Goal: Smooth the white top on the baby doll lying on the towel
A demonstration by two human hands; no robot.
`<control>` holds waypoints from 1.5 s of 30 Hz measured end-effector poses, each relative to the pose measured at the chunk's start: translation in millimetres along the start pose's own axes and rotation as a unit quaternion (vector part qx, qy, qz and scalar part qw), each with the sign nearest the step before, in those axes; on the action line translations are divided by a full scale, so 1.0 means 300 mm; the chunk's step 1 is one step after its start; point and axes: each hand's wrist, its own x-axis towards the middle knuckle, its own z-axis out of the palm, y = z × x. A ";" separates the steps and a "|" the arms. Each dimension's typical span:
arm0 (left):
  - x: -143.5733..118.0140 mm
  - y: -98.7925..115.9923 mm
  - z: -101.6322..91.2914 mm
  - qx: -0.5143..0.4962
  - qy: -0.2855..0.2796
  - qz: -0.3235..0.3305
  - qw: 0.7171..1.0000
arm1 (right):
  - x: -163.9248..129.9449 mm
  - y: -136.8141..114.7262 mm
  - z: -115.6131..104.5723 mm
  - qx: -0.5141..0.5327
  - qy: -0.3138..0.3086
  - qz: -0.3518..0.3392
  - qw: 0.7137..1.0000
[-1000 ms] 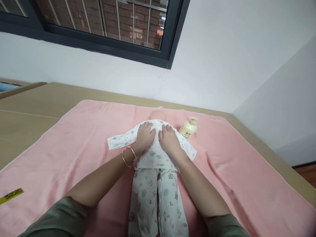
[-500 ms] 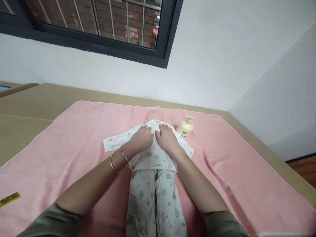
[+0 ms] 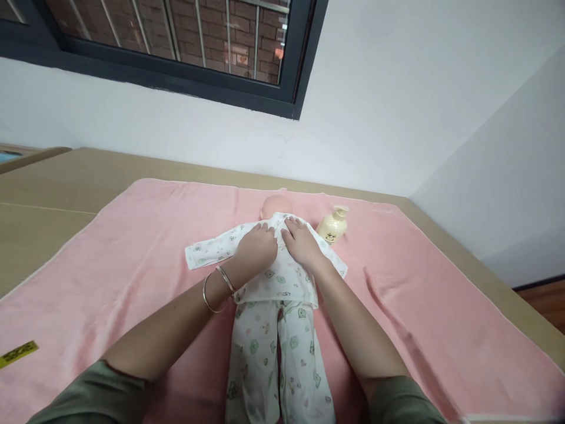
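A baby doll lies on its back, dressed in a white patterned pajama top and matching pajama trousers. My left hand, with metal bangles at the wrist, has its fingers curled in on the chest of the top, pinching the cloth; the fingertips are partly hidden. Flat on the other side of the chest rests my right hand, its fingers stretched toward the collar and thumb apart. One sleeve is spread out to the left. The doll's face is barely visible.
A pale yellow pump bottle stands on the pink blanket, right of the doll's shoulder. A yellow label lies at far left. The wooden surface meets the white wall below a dark-framed window.
My left hand has shifted slightly right and its fingers are more curled. My right hand has moved a little up and right on the chest. The view has shifted very slightly.
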 end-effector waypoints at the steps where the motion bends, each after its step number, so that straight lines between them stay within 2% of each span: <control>1: 0.001 0.000 -0.003 -0.004 -0.004 -0.001 1.000 | 0.004 0.003 0.006 -0.003 0.001 0.001 1.000; 6: 0.039 -0.055 -0.015 -0.088 0.000 -0.046 0.995 | -0.030 -0.061 0.020 -0.052 0.010 0.007 0.999; 9: 0.060 -0.095 -0.027 -0.137 -0.017 -0.063 0.988 | -0.063 -0.113 0.013 -0.073 0.007 -0.005 0.997; 11: 0.061 -0.101 -0.028 -0.150 -0.027 -0.062 0.986 | -0.071 -0.118 0.001 -0.059 0.001 -0.013 0.998; 13: 0.049 -0.082 -0.016 -0.122 -0.018 -0.053 0.991 | -0.059 -0.091 -0.012 -0.018 -0.003 -0.011 1.000; 17: -0.001 0.000 0.033 -0.006 0.027 -0.047 0.999 | -0.004 0.017 -0.019 0.063 0.009 -0.010 0.998; 21: -0.020 0.036 0.049 -0.005 0.041 -0.008 0.999 | 0.025 0.060 -0.007 0.063 0.009 -0.032 0.997; 27: 0.031 -0.041 0.023 -0.075 0.051 -0.044 0.995 | -0.040 -0.077 0.009 -0.032 -0.003 0.018 0.999; 31: 0.043 -0.063 0.037 -0.086 0.052 -0.065 0.993 | -0.072 -0.126 0.007 -0.041 -0.003 -0.003 0.999; 34: 0.036 -0.056 0.064 -0.067 0.073 -0.082 0.992 | -0.049 -0.088 0.008 0.000 0.004 -0.011 1.000; 39: 0.025 -0.045 0.098 -0.053 0.097 -0.086 0.990 | 0.008 -0.002 0.038 0.036 0.020 0.016 0.999; 45: 0.023 -0.042 0.093 -0.029 0.090 -0.096 0.991 | 0.011 0.000 0.055 0.037 0.026 0.018 0.999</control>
